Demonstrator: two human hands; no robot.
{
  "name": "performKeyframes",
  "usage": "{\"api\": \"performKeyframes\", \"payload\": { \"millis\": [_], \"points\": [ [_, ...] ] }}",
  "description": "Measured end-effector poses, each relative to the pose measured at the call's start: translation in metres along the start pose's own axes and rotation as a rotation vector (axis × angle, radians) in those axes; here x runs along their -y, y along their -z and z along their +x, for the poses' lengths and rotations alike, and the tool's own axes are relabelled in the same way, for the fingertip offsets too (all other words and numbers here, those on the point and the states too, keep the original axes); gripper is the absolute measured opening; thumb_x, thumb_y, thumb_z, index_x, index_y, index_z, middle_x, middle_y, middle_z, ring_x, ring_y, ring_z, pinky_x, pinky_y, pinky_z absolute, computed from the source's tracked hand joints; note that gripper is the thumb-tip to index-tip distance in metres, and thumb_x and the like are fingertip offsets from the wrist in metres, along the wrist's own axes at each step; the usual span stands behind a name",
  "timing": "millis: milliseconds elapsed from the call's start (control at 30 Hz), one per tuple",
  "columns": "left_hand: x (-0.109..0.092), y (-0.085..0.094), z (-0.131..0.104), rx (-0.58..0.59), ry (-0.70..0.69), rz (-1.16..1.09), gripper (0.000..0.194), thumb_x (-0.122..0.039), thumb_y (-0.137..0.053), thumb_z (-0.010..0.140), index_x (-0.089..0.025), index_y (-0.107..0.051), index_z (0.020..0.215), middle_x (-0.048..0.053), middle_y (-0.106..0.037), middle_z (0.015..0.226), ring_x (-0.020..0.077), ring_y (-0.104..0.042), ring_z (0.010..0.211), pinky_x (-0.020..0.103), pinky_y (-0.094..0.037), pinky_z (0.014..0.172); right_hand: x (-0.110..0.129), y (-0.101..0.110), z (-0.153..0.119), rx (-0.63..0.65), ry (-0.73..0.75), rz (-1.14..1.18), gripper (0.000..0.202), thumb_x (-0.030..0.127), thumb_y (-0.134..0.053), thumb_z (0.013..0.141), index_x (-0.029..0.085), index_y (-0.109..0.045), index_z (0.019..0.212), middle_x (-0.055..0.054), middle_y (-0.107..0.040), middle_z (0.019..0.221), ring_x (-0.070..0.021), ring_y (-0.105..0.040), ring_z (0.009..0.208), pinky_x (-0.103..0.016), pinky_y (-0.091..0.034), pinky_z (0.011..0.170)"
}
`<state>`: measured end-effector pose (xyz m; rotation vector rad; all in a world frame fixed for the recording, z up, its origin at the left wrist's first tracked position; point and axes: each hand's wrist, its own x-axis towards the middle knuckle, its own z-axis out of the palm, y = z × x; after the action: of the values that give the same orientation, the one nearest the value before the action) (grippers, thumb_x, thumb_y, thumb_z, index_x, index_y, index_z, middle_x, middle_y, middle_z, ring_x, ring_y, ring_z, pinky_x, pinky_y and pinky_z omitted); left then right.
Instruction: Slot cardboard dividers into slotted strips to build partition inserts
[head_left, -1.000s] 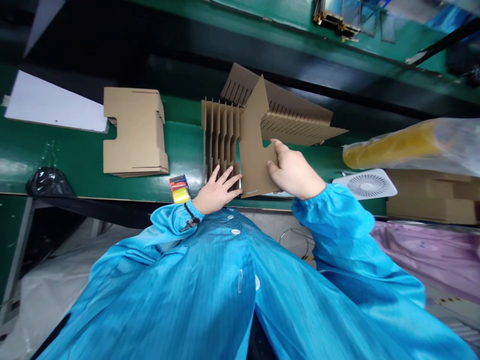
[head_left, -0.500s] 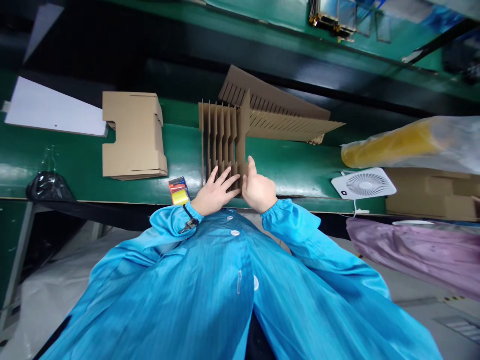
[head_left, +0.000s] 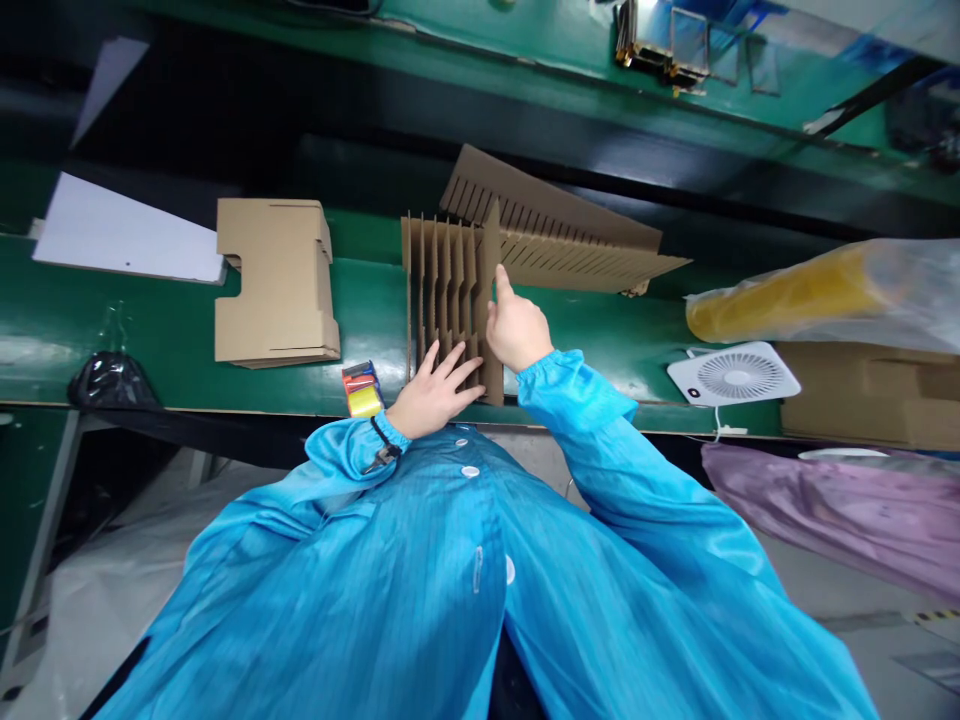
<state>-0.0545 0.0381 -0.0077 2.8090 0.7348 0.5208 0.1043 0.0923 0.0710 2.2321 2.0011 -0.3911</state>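
Left hand [head_left: 429, 400] splayed, cardboard divider [head_left: 454, 262] standing, right hand [head_left: 519, 333] pointing.
On the green bench [head_left: 600, 330], folded cardboard [head_left: 277, 285] sits at left; the left hand lies palm down, fingers fanned apart over the near end of the divider, which stands mid-bench; the right hand, forearm slanting in from near right, stretches its forefinger toward the far side along the divider's right panel [head_left: 493, 378], and whether finger and thumb clamp it I cannot tell; a white fan [head_left: 735, 373] rests farther right.

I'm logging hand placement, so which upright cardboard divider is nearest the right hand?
The rightmost divider, directly beside the right hand; the other dividers stand in a row to its left.
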Motion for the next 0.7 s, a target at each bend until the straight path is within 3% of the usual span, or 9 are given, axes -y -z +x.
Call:
{"api": "performKeyframes", "payload": {
  "millis": [200, 333, 500, 633, 700],
  "points": [
    [-0.001, -0.001, 0.0, 0.005, 0.007, 0.002, 0.025, -0.023, -0.055, 0.091, -0.024, -0.067, 0.113, 0.014, -0.052, 0.137, 0.0374, -0.039, 0.134, 0.067, -0.03, 0.106, -0.009, -0.023, 0.018, 0.138, 0.027, -0.004, 0.066, 0.016, -0.036, 0.09, 0.01, -0.016, 0.152, -0.018, -0.068, 0.111, -0.0288, -0.064, 0.101, -0.039, -0.049, 0.082],
    [-0.002, -0.002, 0.0, 0.009, 0.011, 0.013, 0.025, -0.023, -0.055, 0.091, -0.025, -0.067, 0.113, 0.013, -0.051, 0.138, 0.0364, -0.038, 0.135, 0.066, -0.03, 0.107, -0.018, -0.026, 0.022, 0.162, 0.027, 0.042, 0.067, 0.016, -0.039, 0.09, 0.016, -0.016, 0.153, -0.016, -0.068, 0.114, -0.0268, -0.065, 0.099, -0.038, -0.049, 0.084],
    [0.0, -0.001, -0.001, 0.021, 0.012, 0.021, 0.026, -0.024, -0.056, 0.09, -0.026, -0.066, 0.115, 0.012, -0.051, 0.139, 0.035, -0.037, 0.136, 0.066, -0.029, 0.108, -0.039, -0.022, 0.009, 0.161, 0.08, 0.357, 0.075, 0.017, -0.053, 0.085, 0.011, -0.019, 0.151, -0.007, -0.071, 0.09, -0.0192, -0.065, 0.085, -0.031, -0.049, 0.082],
    [0.002, -0.001, -0.002, 0.029, 0.013, 0.011, 0.026, -0.024, -0.056, 0.091, -0.025, -0.066, 0.115, 0.012, -0.051, 0.139, 0.034, -0.037, 0.136, 0.065, -0.029, 0.108, -0.056, -0.034, -0.006, 0.418, 0.102, 0.632, 0.087, 0.019, -0.067, 0.076, 0.012, -0.021, 0.15, 0.003, -0.065, 0.071, -0.0116, -0.058, 0.062, -0.024, -0.049, 0.067],
    [0.0, -0.001, -0.002, 0.027, 0.011, 0.001, 0.026, -0.023, -0.055, 0.091, -0.024, -0.066, 0.115, 0.012, -0.051, 0.139, 0.0346, -0.037, 0.136, 0.065, -0.029, 0.108, -0.059, -0.042, -0.008, 0.477, 0.074, 0.734, 0.092, 0.02, -0.069, 0.075, 0.012, -0.017, 0.151, 0.006, -0.06, 0.066, -0.0101, -0.055, 0.058, -0.023, -0.047, 0.062]
  ]
}}
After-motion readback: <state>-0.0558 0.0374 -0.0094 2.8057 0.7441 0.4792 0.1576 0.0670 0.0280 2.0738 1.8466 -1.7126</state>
